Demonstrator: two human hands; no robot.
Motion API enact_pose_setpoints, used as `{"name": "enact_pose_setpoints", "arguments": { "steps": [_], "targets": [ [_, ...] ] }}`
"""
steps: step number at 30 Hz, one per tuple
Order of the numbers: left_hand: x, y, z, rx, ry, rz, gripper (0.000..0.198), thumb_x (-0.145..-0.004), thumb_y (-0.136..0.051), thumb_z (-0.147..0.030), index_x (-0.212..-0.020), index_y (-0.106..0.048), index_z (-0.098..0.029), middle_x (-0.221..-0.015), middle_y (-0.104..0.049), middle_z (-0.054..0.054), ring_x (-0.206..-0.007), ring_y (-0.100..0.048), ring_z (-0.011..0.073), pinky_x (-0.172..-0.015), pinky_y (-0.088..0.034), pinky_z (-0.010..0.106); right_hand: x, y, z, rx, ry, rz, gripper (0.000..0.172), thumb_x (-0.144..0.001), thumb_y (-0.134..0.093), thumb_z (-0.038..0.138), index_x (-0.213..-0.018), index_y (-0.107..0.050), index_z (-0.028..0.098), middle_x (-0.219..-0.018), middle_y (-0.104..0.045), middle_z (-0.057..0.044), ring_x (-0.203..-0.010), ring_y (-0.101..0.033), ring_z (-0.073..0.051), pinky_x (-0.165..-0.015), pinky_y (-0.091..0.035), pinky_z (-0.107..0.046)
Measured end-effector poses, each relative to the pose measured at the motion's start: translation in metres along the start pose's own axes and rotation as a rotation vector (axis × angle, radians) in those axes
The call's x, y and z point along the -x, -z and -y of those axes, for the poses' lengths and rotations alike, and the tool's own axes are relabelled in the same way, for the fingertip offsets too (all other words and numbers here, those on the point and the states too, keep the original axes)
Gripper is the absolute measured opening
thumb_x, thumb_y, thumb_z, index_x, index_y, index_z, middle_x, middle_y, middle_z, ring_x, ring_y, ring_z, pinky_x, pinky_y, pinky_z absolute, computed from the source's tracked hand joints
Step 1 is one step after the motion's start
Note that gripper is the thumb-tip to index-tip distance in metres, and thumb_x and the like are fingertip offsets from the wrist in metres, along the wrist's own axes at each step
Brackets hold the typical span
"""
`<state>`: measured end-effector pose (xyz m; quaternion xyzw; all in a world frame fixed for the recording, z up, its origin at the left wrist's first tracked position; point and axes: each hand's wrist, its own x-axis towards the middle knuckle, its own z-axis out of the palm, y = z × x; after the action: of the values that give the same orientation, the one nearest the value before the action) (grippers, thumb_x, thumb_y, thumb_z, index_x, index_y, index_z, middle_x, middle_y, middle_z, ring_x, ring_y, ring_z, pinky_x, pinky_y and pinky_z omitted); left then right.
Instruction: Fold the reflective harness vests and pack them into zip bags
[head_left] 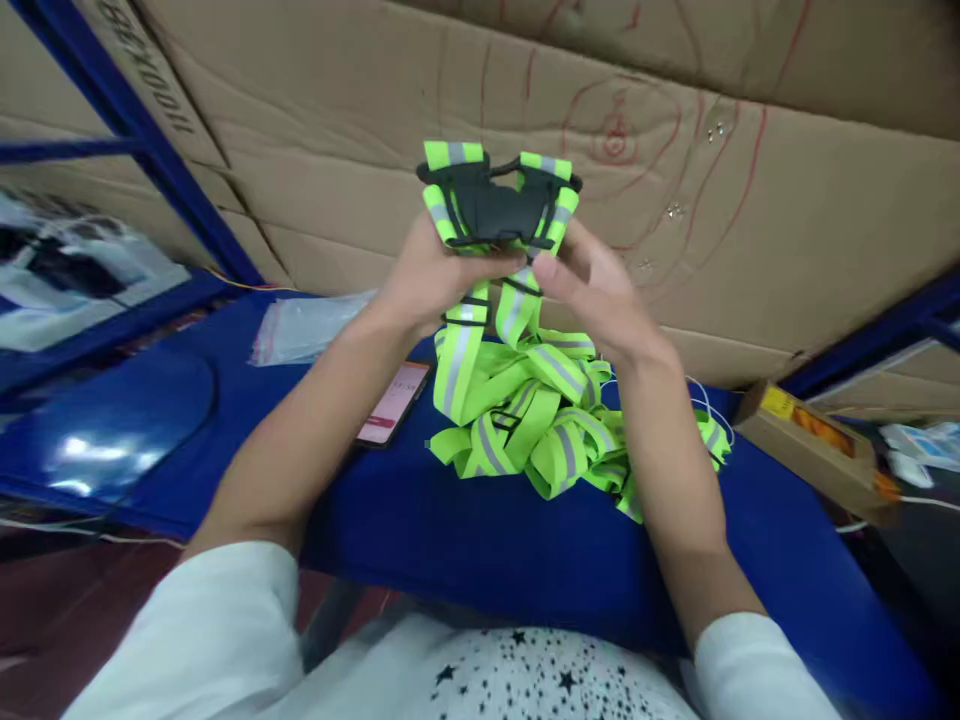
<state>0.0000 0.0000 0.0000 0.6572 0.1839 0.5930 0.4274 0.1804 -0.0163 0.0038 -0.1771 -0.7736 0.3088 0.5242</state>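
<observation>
Raised in front of me is a black plastic buckle [498, 208] on neon yellow-green reflective straps [459, 365] with a grey stripe. My left hand [435, 268] grips its left side, the thumb lying along the lower edge. On the other side my right hand [596, 285] holds the buckle, thumb pointing at the left thumb. The fingers behind the buckle are mostly hidden. From it the straps hang down to a tangled heap of the same webbing [540, 430] on the blue table, with black sliders among the folds.
A phone [394, 403] with a lit screen lies left of the heap on the blue table [450, 540]. Clear plastic bags [307, 328] are behind it. Cardboard [337, 130] walls the back. An open cardboard box [817, 445] and white cables stand at the right.
</observation>
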Motion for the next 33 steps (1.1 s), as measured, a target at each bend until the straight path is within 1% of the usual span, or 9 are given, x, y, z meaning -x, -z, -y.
{"name": "enact_pose_setpoints", "arguments": {
  "steps": [7,12,17,20,23,26,29,31,33],
  "targets": [
    [0.009,-0.008,0.007,0.16,0.153,0.062,0.058,-0.058,-0.088,-0.007,-0.112,-0.073,-0.022,-0.113,-0.075,0.001,-0.118,-0.068,0.0284,-0.107,-0.053,0.042,-0.001,0.003,0.004,0.139,-0.003,-0.152,0.042,-0.078,-0.083,0.051,-0.111,-0.071,0.027,-0.119,-0.074,-0.001,-0.125,-0.065,-0.025,-0.113,-0.05,-0.044],
    [0.018,-0.011,0.002,0.408,0.303,0.225,0.047,-0.065,-0.085,-0.012,-0.111,-0.073,-0.02,-0.109,-0.076,0.004,-0.117,-0.069,0.0334,-0.105,-0.055,0.048,0.001,-0.002,0.02,0.137,0.243,-0.15,0.024,-0.088,-0.076,0.034,-0.112,-0.072,0.03,-0.117,-0.073,0.003,-0.116,-0.07,-0.02,-0.108,-0.055,-0.038],
    [0.024,-0.018,0.001,0.4,0.379,0.414,0.036,-0.071,-0.086,-0.017,-0.106,-0.076,-0.018,-0.107,-0.078,0.007,-0.114,-0.071,0.0349,-0.103,-0.057,0.048,0.004,-0.004,0.036,0.262,0.43,-0.26,0.022,-0.093,-0.069,0.025,-0.113,-0.072,0.034,-0.119,-0.073,0.007,-0.119,-0.068,-0.019,-0.111,-0.053,-0.036],
    [0.028,-0.02,-0.001,0.373,0.365,0.496,0.027,-0.081,-0.08,-0.019,-0.108,-0.076,-0.017,-0.102,-0.079,0.008,-0.102,-0.075,0.0322,-0.095,-0.061,0.047,0.007,-0.001,0.047,0.317,0.497,-0.17,0.025,-0.096,-0.064,0.023,-0.117,-0.072,0.035,-0.128,-0.071,0.008,-0.131,-0.061,-0.02,-0.12,-0.045,-0.043],
    [0.03,-0.018,-0.01,0.385,0.367,0.525,0.036,-0.083,-0.08,-0.026,-0.118,-0.074,-0.019,-0.112,-0.077,0.009,-0.105,-0.075,0.0355,-0.095,-0.062,0.051,0.014,0.007,0.06,0.397,0.507,-0.049,0.028,-0.097,-0.061,0.023,-0.12,-0.073,0.036,-0.134,-0.068,0.008,-0.131,-0.061,-0.022,-0.117,-0.049,-0.047],
    [0.032,-0.017,-0.019,0.436,0.319,0.491,0.048,-0.079,-0.083,-0.04,-0.123,-0.072,-0.025,-0.13,-0.07,0.003,-0.13,-0.06,0.0412,-0.101,-0.059,0.051,0.021,0.012,0.069,0.577,0.433,-0.005,0.029,-0.098,-0.059,0.026,-0.118,-0.074,0.041,-0.136,-0.066,0.008,-0.13,-0.061,-0.025,-0.116,-0.05,-0.048],
    [0.032,-0.017,-0.025,0.451,0.253,0.321,0.045,-0.083,-0.078,-0.041,-0.126,-0.07,-0.028,-0.132,-0.068,-0.004,-0.146,-0.043,0.0377,-0.108,-0.055,0.046,0.022,0.014,0.069,0.678,0.379,0.032,0.03,-0.099,-0.055,0.026,-0.113,-0.075,0.044,-0.141,-0.063,0.012,-0.14,-0.054,-0.023,-0.125,-0.04,-0.048],
    [0.031,-0.016,-0.025,0.407,0.266,0.236,0.039,-0.084,-0.077,-0.039,-0.12,-0.072,-0.024,-0.127,-0.07,-0.002,-0.147,-0.042,0.0371,-0.108,-0.055,0.046,0.02,0.015,0.065,0.645,0.335,0.124,0.03,-0.096,-0.06,0.027,-0.119,-0.072,0.041,-0.148,-0.057,0.011,-0.151,-0.04,-0.022,-0.13,-0.029,-0.048],
    [0.028,-0.014,-0.024,0.346,0.284,0.215,0.033,-0.085,-0.077,-0.039,-0.11,-0.074,-0.019,-0.119,-0.073,0.003,-0.141,-0.05,0.0392,-0.106,-0.056,0.049,0.017,0.017,0.061,0.525,0.277,0.238,0.044,-0.089,-0.068,0.03,-0.133,-0.063,0.035,-0.157,-0.048,0.008,-0.158,-0.024,-0.023,-0.133,-0.02,-0.048]
  ]
}}
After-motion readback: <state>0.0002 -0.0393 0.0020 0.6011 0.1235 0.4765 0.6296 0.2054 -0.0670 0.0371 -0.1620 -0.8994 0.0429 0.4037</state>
